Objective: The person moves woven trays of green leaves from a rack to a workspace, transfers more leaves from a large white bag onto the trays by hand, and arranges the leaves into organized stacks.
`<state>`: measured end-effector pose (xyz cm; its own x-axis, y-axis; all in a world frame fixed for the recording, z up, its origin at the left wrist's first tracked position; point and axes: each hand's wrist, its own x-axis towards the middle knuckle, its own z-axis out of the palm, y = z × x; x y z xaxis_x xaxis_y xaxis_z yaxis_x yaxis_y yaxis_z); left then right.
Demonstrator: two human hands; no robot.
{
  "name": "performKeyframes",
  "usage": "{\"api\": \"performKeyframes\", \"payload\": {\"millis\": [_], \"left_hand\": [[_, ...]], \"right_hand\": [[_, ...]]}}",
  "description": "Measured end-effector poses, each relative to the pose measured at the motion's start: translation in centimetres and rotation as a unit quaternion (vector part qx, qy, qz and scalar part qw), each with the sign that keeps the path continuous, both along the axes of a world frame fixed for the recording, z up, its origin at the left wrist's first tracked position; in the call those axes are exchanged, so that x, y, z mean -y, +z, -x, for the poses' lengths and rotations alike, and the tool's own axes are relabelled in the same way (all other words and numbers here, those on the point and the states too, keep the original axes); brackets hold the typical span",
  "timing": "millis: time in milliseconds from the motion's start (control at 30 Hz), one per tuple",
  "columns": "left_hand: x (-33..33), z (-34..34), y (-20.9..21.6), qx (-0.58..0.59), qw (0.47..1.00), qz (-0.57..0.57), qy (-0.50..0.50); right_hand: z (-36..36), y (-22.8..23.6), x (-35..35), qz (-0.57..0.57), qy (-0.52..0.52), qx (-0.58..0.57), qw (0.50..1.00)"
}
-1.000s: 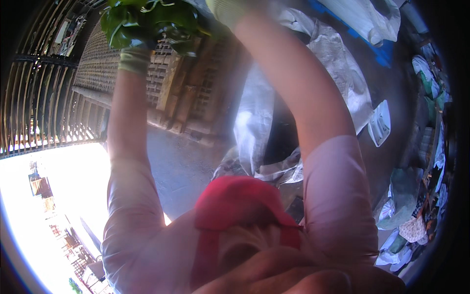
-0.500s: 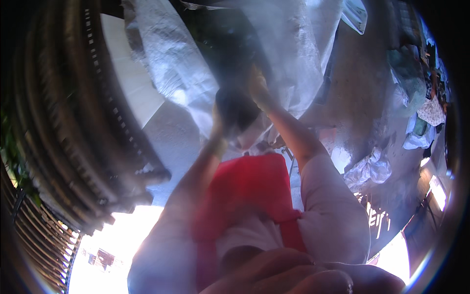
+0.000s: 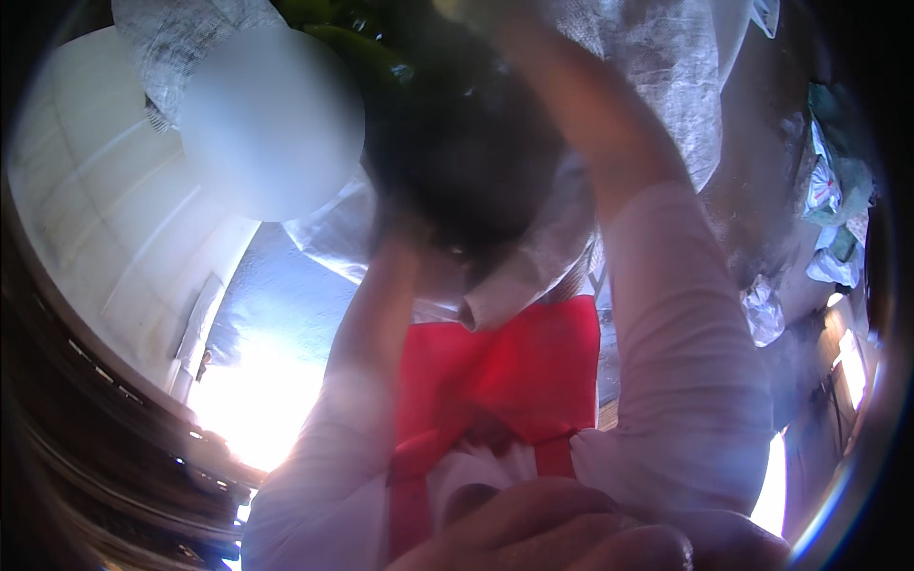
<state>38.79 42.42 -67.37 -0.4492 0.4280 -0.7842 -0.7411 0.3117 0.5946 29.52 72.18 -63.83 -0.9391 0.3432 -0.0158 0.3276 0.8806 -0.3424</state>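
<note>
A large dark bulk (image 3: 447,152), blurred, fills the space between my arms. Green, leaf-like shapes (image 3: 357,52) show at its upper left. White woven sack cloth (image 3: 666,86) lies behind and around it, with a fold (image 3: 524,285) close to my red apron. My left hand (image 3: 405,238) is against the near left side of the dark bulk, its fingers hidden and smeared. Stretched far forward, my right hand (image 3: 476,11) is at the top edge of the view, above the bulk's far side. It is blurred and partly cut off, so its grip does not show.
To the left stands a pale panelled surface (image 3: 105,190), with a blurred whitish round shape (image 3: 276,124) in front of it. Plastic bags (image 3: 838,219) lie at the far right, and another crumpled bag (image 3: 762,309) sits nearer. Bright light glares at lower left.
My right arm has reached farther forward and up. The dark bulk appears larger, with green shapes now showing. The view has turned, and the slatted dark structure at left has shifted down.
</note>
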Motion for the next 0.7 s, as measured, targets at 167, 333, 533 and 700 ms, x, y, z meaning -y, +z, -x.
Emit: {"api": "performKeyframes", "payload": {"millis": [167, 333, 533, 700], "left_hand": [[1.6, 0.0, -1.0, -0.003, 1.0, 0.02, -0.006], [2.2, 0.9, -1.7, -0.014, 0.999, 0.024, -0.019], [2.4, 0.4, -3.5, -0.016, 0.999, 0.027, -0.031], [3.5, -0.7, -2.4, -0.008, 0.999, 0.029, -0.042]], "right_hand": [[-6.0, -2.3, 8.1, 0.165, -0.008, -0.022, 0.986], [-14.1, -4.9, 15.8, 0.154, 0.042, 0.03, 0.987], [-6.6, -3.8, 10.7, 0.032, 0.043, 0.097, 0.994], [-1.6, -1.3, 10.6, 0.025, 0.09, 0.231, 0.968]]}}
